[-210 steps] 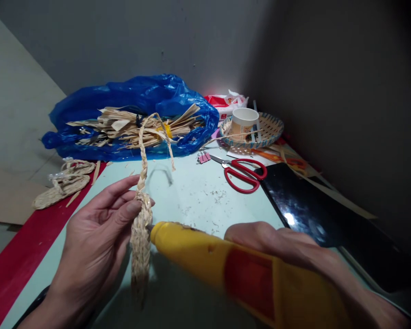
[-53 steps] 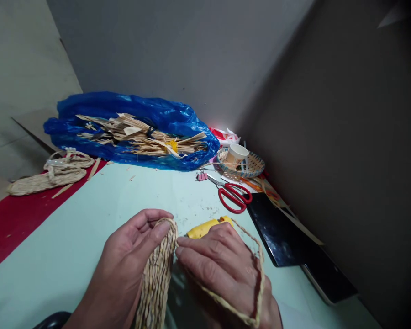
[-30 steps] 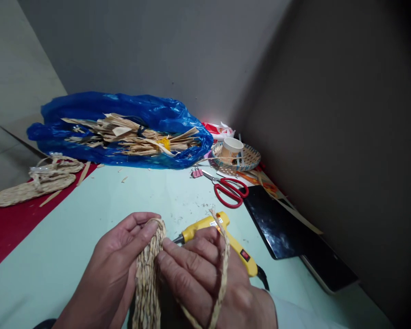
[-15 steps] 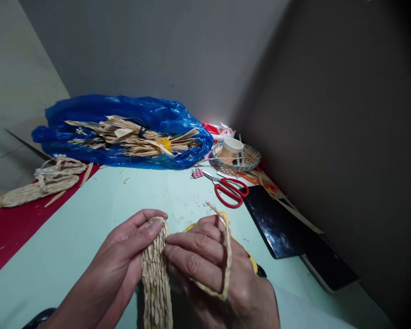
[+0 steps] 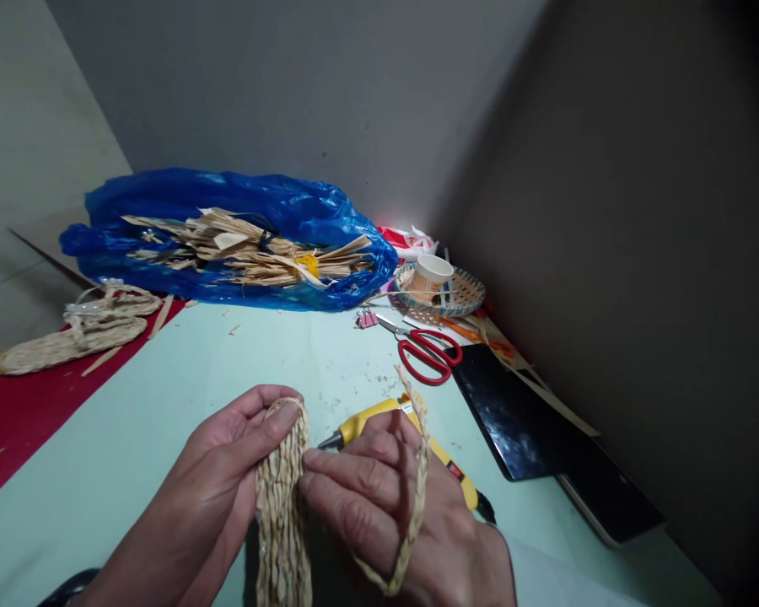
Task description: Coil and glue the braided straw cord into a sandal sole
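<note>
1. Upper left of the frame, the blue bag (image 5: 347,232) holds dry straw strips (image 5: 246,253); to its right, the small basket (image 5: 471,297) holds a paper cup (image 5: 431,276).
2. Lower centre, your left hand (image 5: 208,497) and right hand (image 5: 385,514) pinch the woven straw piece (image 5: 282,506) between closed fingers (image 5: 338,476).

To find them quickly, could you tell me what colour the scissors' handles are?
Red; the scissors show best in the head view.

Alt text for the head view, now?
Both hands, left hand and right hand, pinch the top of a woven straw piece above a pale green table, its braided cord draped over the right hand. A yellow glue gun lies just behind; red scissors and a blue bag of straw strips sit farther back.
</note>
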Action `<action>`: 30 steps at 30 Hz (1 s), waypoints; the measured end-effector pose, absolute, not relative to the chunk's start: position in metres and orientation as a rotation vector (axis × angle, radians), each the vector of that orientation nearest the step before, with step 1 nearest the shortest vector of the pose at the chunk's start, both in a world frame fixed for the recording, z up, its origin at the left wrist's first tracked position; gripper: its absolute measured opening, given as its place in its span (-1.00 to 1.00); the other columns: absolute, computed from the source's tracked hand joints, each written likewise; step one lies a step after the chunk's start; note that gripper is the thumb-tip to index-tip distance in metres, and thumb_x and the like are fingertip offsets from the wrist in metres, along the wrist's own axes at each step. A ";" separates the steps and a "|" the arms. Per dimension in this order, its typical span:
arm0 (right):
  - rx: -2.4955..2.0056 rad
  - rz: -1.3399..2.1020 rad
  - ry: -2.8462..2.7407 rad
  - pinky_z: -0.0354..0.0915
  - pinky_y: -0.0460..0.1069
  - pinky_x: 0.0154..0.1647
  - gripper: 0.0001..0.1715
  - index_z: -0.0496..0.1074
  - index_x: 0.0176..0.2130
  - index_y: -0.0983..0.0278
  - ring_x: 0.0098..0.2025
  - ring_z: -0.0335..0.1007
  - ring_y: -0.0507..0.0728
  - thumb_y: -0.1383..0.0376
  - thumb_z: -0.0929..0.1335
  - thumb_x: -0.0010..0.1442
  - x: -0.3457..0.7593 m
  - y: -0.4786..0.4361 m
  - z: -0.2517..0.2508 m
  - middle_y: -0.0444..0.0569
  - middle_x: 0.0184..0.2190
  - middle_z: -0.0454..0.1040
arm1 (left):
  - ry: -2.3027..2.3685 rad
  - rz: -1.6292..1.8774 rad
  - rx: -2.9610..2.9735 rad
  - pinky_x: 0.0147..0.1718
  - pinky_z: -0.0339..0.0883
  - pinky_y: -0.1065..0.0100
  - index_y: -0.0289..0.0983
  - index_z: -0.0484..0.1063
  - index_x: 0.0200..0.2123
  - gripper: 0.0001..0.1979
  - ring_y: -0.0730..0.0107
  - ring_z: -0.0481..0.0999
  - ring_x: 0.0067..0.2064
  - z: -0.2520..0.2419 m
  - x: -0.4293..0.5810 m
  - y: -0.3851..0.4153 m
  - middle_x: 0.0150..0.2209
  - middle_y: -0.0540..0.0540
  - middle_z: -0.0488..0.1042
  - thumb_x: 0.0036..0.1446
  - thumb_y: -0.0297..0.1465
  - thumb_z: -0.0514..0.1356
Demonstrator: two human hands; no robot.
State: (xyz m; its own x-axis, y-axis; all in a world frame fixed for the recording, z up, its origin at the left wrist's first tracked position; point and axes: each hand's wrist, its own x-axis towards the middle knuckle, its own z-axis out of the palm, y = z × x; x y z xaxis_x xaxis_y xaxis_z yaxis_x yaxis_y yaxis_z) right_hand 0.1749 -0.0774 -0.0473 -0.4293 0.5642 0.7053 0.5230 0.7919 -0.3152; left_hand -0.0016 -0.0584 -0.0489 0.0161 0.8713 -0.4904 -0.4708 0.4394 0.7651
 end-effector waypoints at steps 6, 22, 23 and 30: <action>-0.674 0.135 -2.067 0.39 0.07 0.06 -0.73 0.55 -0.05 0.37 -0.20 0.60 0.12 0.44 0.26 0.44 0.173 -0.069 -0.059 0.01 -0.12 0.72 | 1.118 1.077 0.461 -0.46 0.49 0.44 -0.19 0.51 -0.35 -0.62 0.40 0.43 -0.39 -0.051 -0.003 -0.059 -0.41 0.01 0.43 -0.10 -0.16 0.57; -0.678 0.581 -1.933 0.37 -0.01 0.03 -0.77 0.54 -0.11 0.25 -0.16 0.60 0.05 0.50 0.40 0.28 0.178 -0.050 -0.054 -0.08 -0.20 0.70 | 1.102 1.197 0.493 -0.19 0.48 0.35 -0.10 0.54 -0.22 -0.64 0.15 0.53 -0.09 -0.038 0.003 -0.055 -0.29 0.00 0.48 -0.11 -0.25 0.53; -0.671 0.578 -1.927 0.38 -0.01 0.03 -0.77 0.54 -0.11 0.25 -0.17 0.60 0.05 0.50 0.40 0.27 0.178 -0.048 -0.054 -0.07 -0.21 0.69 | 1.104 1.200 0.503 -0.13 0.48 0.33 -0.09 0.54 -0.19 -0.61 0.14 0.53 -0.05 -0.038 0.003 -0.054 -0.25 0.01 0.50 -0.12 -0.27 0.54; -0.469 -0.037 -2.145 0.48 0.02 -0.11 -0.68 0.54 0.07 0.33 -0.10 0.49 0.13 0.43 0.27 0.44 0.185 -0.042 -0.045 0.15 0.01 0.64 | 1.153 1.271 0.644 -0.08 0.42 0.33 -0.10 0.53 -0.13 -0.55 0.15 0.49 0.03 -0.036 -0.004 -0.049 -0.18 -0.03 0.55 -0.10 -0.26 0.54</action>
